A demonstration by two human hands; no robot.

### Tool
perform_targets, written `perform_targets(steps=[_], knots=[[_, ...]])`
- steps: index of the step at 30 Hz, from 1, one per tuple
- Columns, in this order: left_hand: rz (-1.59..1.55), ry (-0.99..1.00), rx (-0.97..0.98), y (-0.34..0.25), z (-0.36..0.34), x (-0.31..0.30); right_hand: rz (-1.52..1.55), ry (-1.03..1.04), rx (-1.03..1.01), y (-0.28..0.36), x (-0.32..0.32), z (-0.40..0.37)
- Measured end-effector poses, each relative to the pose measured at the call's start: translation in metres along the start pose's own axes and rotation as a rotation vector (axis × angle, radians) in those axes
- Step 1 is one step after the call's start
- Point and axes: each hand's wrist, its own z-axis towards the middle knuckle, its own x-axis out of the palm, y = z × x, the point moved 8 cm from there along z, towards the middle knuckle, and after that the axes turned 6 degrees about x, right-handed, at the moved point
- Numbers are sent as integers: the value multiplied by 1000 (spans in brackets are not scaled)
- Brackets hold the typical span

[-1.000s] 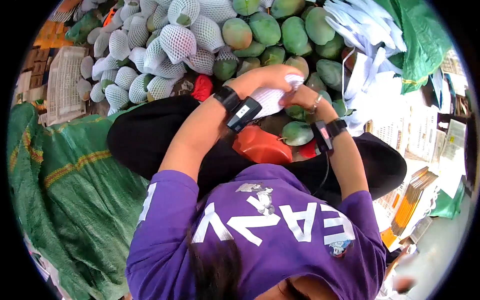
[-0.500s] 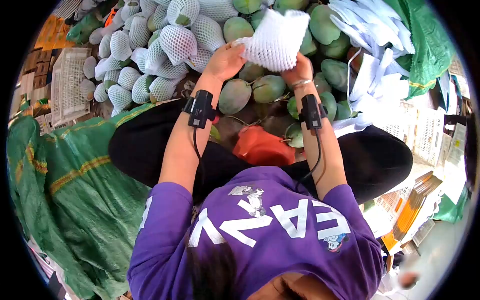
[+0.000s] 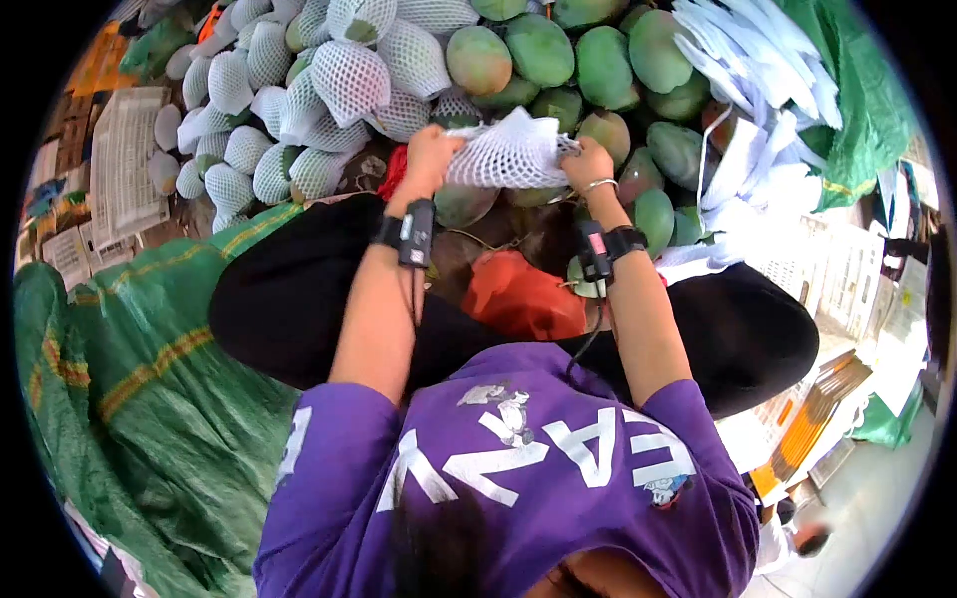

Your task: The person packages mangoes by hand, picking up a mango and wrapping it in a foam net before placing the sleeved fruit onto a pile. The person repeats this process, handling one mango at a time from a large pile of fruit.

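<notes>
Both of my hands grip a white foam net sleeve stretched wide between them, low over the fruit. My left hand pinches its left edge and my right hand pinches its right edge. Bare green mangoes lie heaped just beyond and under the sleeve. A pile of mangoes wrapped in white net lies to the left of my left hand. Whether a mango is inside the held sleeve is hidden.
A stack of loose white net sleeves lies at the upper right by a green sack. A red object sits between my legs. Green woven sacking covers the left. White plastic crates stand far left.
My hands first held the sleeve close to my lap, then lifted it high over the mangoes. Now they have brought it down again and pulled it wide sideways.
</notes>
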Motion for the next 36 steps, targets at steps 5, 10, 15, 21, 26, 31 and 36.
perform_targets(steps=[5,10,15,21,26,31,36], knots=[[-467,-273,-553,222,-65,2,-327,-84,-356,117,47,-10],[-1180,-432,-776,176,-114,48,-578,272,-215,129,149,-10],[-1218,-498,-889,171,-116,48,-596,374,-293,100,168,-3],[-593,-61,120,82,-49,4,-515,239,-175,65,103,-17],[-134,101,394,-40,2,47,384,-378,-155,-20,53,-34],[489,219,621,-114,25,128,107,-355,-118,-82,78,15],[245,75,657,-113,28,112,120,-385,80,-17,-44,-21]])
